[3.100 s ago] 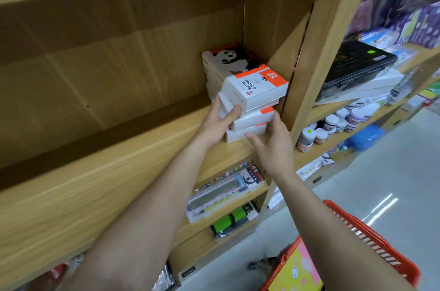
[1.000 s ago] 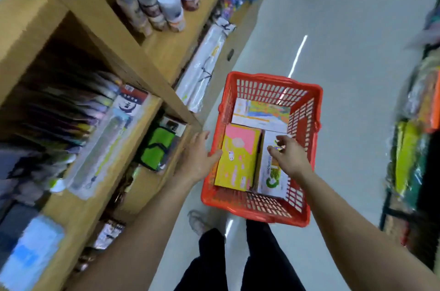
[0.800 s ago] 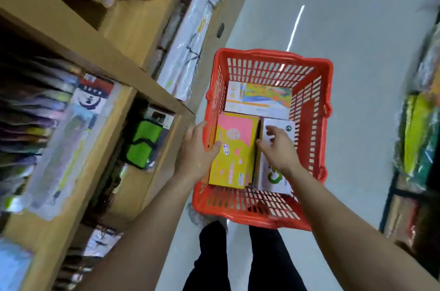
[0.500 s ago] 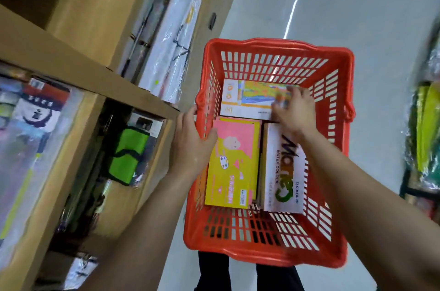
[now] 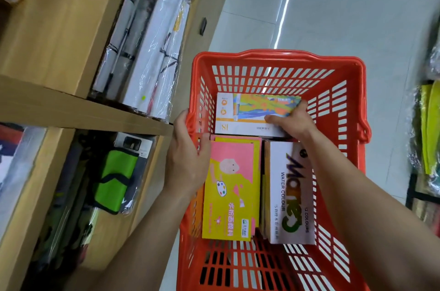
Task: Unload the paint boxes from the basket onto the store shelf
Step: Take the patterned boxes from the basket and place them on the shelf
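A red plastic basket sits on the floor below me with paint boxes inside. A white box with a colourful picture lies across the far end. My right hand grips its right end, thumb on top and fingers over the far edge. A yellow and pink box and a white water colour box lie side by side nearer to me. My left hand rests on the basket's left rim, its fingers curled over the edge beside the yellow and pink box.
Wooden store shelves run along the left, holding wrapped white rolls, a green pouch and jars at the top left. Pale tiled floor stretches beyond the basket. Packaged goods line the right edge.
My view dropped from the shelf to the basket. Both hands came down into it; my right hand slid from the white water colour box to the far colourful box and closed on it.
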{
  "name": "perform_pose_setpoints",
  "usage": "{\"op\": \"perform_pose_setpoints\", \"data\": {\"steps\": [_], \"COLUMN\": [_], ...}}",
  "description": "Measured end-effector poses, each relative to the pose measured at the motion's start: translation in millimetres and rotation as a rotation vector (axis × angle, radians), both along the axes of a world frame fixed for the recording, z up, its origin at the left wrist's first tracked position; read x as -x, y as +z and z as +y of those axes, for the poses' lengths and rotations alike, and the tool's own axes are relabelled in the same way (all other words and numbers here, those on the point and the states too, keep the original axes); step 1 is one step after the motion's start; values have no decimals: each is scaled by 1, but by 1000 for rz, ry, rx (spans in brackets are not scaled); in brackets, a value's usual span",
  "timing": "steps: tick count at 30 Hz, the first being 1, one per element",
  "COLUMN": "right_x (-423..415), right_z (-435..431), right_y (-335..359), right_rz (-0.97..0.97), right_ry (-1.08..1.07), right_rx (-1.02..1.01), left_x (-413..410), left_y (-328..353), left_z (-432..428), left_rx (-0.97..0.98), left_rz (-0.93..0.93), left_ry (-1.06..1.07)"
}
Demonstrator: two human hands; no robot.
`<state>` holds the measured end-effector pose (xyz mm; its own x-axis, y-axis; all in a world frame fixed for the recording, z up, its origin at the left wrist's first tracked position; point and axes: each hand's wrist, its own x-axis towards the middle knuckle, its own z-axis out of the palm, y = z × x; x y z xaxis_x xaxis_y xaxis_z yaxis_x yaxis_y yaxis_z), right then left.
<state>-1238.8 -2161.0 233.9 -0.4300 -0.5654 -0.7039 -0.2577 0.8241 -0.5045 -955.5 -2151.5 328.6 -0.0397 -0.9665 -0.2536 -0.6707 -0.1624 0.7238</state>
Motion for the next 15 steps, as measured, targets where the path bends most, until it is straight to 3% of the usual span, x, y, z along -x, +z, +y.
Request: {"op": "perform_pose_setpoints", "data": {"steps": [5,15], "right_x": [-3,-5], "right_z": [3,10], "right_y": [0,9], "right_rz": [35,-10], "right_ry": [92,3], "right_rx": [35,140], "left_x": [0,4], "left_y": [-4,-5], "left_z": [1,2], "left_rx": [23,52], "left_rz": [-3,-25], "left_ry": [6,25]}}
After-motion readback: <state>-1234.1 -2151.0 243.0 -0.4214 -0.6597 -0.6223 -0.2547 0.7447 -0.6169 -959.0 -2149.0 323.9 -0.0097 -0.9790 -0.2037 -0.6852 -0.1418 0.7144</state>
